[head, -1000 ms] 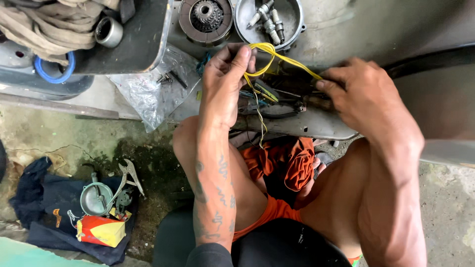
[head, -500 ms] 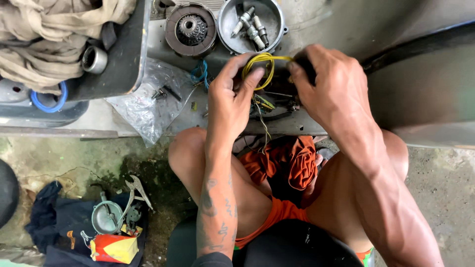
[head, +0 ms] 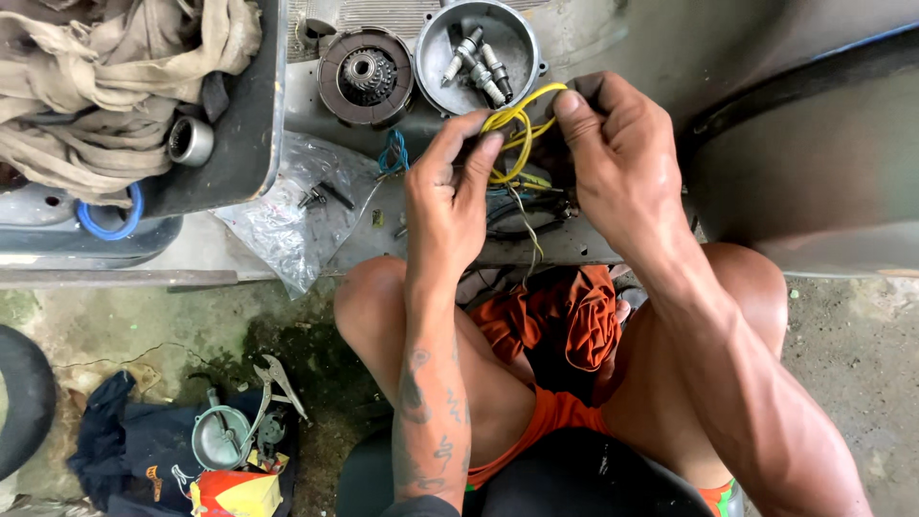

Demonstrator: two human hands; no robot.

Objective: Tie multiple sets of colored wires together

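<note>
My left hand [head: 448,196] and my right hand [head: 613,153] meet over a grey metal panel, both pinching a looped bundle of yellow wires [head: 512,129]. Darker wires [head: 517,215] trail below the loop, between the hands. Just above the loop sits a round metal cover [head: 436,38] holding several spark plugs [head: 476,56]. Left of that lies a dark round clutch-like part with a gear hub [head: 365,77]. A small blue wire twist [head: 392,153] lies left of my left hand.
A clear plastic bag with small screws [head: 297,215] lies on the panel. Beige rags [head: 105,77], a bearing [head: 190,141] and a blue ring [head: 107,225] sit on a dark tray at left. On the floor are pliers [head: 273,383], a metal lid [head: 220,438] and dark cloth [head: 124,450].
My right hand has moved left and up to join the left hand. The yellow wire, stretched out a second ago, is now gathered into a tight loop between both hands.
</note>
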